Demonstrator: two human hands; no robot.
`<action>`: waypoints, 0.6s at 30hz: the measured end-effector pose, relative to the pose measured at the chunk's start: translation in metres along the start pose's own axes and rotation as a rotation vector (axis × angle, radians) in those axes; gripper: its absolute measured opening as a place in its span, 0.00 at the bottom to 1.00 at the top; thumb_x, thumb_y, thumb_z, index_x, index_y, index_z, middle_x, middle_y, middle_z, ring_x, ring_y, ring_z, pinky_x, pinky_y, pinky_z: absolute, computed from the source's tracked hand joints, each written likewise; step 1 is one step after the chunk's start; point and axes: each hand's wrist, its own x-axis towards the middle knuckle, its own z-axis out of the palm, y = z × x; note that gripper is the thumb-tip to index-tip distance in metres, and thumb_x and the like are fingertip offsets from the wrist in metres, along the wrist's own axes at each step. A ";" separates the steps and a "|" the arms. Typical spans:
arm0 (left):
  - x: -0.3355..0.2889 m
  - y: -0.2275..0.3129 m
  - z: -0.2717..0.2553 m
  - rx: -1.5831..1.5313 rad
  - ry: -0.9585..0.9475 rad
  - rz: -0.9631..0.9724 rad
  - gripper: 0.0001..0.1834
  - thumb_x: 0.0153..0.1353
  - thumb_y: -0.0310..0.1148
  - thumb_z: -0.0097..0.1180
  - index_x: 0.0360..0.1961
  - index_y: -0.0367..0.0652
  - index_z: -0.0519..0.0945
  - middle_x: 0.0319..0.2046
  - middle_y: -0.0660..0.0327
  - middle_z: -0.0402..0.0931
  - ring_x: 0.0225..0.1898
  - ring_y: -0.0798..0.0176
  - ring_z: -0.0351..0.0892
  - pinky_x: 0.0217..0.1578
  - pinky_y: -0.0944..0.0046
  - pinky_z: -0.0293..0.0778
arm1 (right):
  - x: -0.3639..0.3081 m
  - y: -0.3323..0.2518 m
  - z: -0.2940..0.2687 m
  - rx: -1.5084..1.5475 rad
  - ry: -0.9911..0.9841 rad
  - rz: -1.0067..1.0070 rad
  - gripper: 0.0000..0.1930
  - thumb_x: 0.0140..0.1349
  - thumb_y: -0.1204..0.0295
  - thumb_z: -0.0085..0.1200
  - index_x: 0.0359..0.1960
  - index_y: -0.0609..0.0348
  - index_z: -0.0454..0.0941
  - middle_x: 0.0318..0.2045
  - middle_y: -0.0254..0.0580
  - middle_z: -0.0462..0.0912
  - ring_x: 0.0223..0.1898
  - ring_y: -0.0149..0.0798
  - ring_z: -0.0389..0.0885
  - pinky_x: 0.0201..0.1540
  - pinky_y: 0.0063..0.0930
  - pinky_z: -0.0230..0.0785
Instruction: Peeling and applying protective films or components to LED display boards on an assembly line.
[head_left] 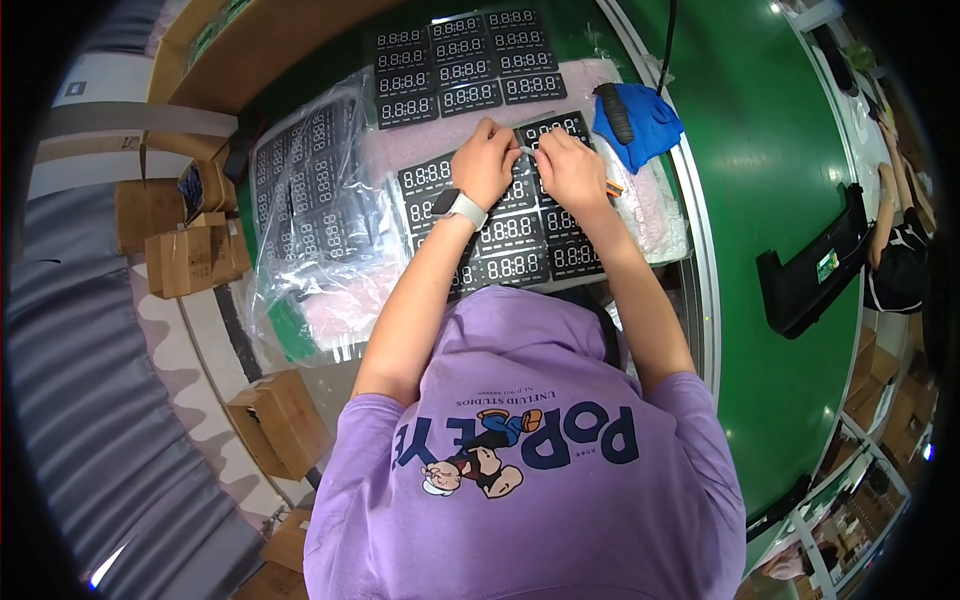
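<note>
My left hand (484,163) and my right hand (570,170) meet over a grid of black display panels (510,235) with white digit segments, laid on pink foam. Both hands pinch something small and pale, perhaps a strip of film, at the edge of the top panel (555,127). The left wrist wears a white watch (462,208). An orange tool tip (614,187) shows beside the right hand. What exactly sits between the fingers is too small to tell.
A second grid of panels (462,65) lies farther back. More panels sit in a clear plastic bag (310,190) at the left. A blue cloth with a black handle (635,120) lies right. A green conveyor belt (770,200) runs along the right. Cardboard boxes (195,255) stand left.
</note>
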 end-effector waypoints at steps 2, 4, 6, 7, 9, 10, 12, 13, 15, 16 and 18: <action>-0.003 -0.003 -0.007 -0.035 -0.007 0.087 0.05 0.59 0.30 0.59 0.35 0.44 0.76 0.37 0.57 0.75 0.35 0.47 0.78 0.34 0.51 0.74 | -0.001 -0.001 0.001 0.007 0.001 -0.002 0.05 0.59 0.70 0.57 0.34 0.55 0.76 0.33 0.40 0.78 0.36 0.47 0.82 0.37 0.41 0.75; -0.007 -0.027 -0.030 -0.212 -0.165 0.205 0.05 0.63 0.30 0.55 0.36 0.42 0.74 0.36 0.54 0.77 0.37 0.41 0.77 0.36 0.50 0.73 | 0.001 0.000 0.000 0.013 -0.033 0.045 0.06 0.59 0.69 0.57 0.34 0.55 0.76 0.33 0.41 0.79 0.35 0.49 0.82 0.36 0.43 0.75; -0.021 -0.042 -0.071 -0.267 -0.272 0.051 0.05 0.65 0.31 0.53 0.38 0.42 0.73 0.32 0.50 0.78 0.36 0.41 0.78 0.36 0.50 0.73 | 0.001 0.001 -0.002 0.029 -0.061 0.097 0.06 0.59 0.69 0.57 0.33 0.56 0.76 0.33 0.41 0.79 0.34 0.50 0.82 0.36 0.45 0.75; -0.029 -0.048 -0.090 -0.220 -0.204 -0.039 0.06 0.66 0.32 0.53 0.37 0.41 0.73 0.30 0.50 0.78 0.33 0.41 0.79 0.35 0.51 0.73 | 0.002 0.001 -0.002 0.042 -0.092 0.147 0.06 0.59 0.68 0.57 0.33 0.56 0.76 0.33 0.42 0.80 0.33 0.51 0.83 0.36 0.46 0.75; -0.046 -0.062 -0.128 -0.003 -0.032 -0.140 0.09 0.66 0.34 0.54 0.35 0.40 0.72 0.25 0.50 0.78 0.28 0.44 0.78 0.31 0.52 0.73 | 0.004 0.001 0.002 0.052 -0.083 0.177 0.06 0.59 0.68 0.57 0.32 0.55 0.76 0.32 0.42 0.80 0.33 0.52 0.82 0.35 0.47 0.75; -0.053 -0.067 -0.142 0.164 0.069 -0.148 0.11 0.66 0.36 0.55 0.34 0.39 0.72 0.22 0.51 0.77 0.25 0.46 0.78 0.29 0.53 0.72 | 0.004 0.001 0.005 0.056 -0.080 0.207 0.06 0.59 0.68 0.57 0.32 0.55 0.76 0.32 0.42 0.80 0.32 0.52 0.82 0.35 0.47 0.75; -0.058 -0.054 -0.166 0.071 0.200 -0.363 0.12 0.63 0.36 0.59 0.32 0.40 0.72 0.19 0.56 0.74 0.21 0.52 0.75 0.26 0.55 0.70 | 0.008 -0.009 0.011 0.073 -0.087 0.236 0.06 0.60 0.67 0.57 0.31 0.56 0.77 0.32 0.42 0.81 0.33 0.52 0.82 0.35 0.47 0.74; -0.057 -0.053 -0.166 0.051 0.236 -0.402 0.12 0.58 0.34 0.62 0.31 0.41 0.72 0.18 0.57 0.72 0.20 0.57 0.73 0.25 0.57 0.69 | 0.007 -0.013 0.019 0.111 -0.068 0.233 0.07 0.60 0.67 0.57 0.31 0.56 0.77 0.32 0.42 0.81 0.33 0.52 0.82 0.35 0.47 0.74; -0.056 -0.050 -0.153 0.075 0.322 -0.295 0.11 0.56 0.33 0.63 0.32 0.41 0.72 0.19 0.58 0.73 0.21 0.58 0.73 0.25 0.57 0.69 | 0.011 -0.033 0.028 0.209 -0.056 0.240 0.07 0.61 0.66 0.57 0.31 0.56 0.78 0.31 0.42 0.81 0.34 0.50 0.82 0.36 0.42 0.73; -0.053 -0.048 -0.141 0.090 0.391 -0.185 0.12 0.54 0.32 0.64 0.32 0.41 0.72 0.19 0.58 0.73 0.21 0.58 0.73 0.25 0.58 0.69 | 0.012 -0.039 0.027 0.257 -0.035 0.260 0.07 0.61 0.66 0.57 0.31 0.56 0.79 0.31 0.41 0.81 0.33 0.48 0.82 0.35 0.40 0.73; -0.044 -0.022 -0.123 -0.034 0.287 -0.244 0.12 0.52 0.23 0.63 0.38 0.41 0.75 0.31 0.54 0.78 0.33 0.52 0.79 0.36 0.57 0.75 | 0.012 -0.042 0.019 0.328 0.022 0.269 0.06 0.60 0.67 0.58 0.31 0.56 0.80 0.30 0.40 0.81 0.32 0.46 0.81 0.35 0.39 0.72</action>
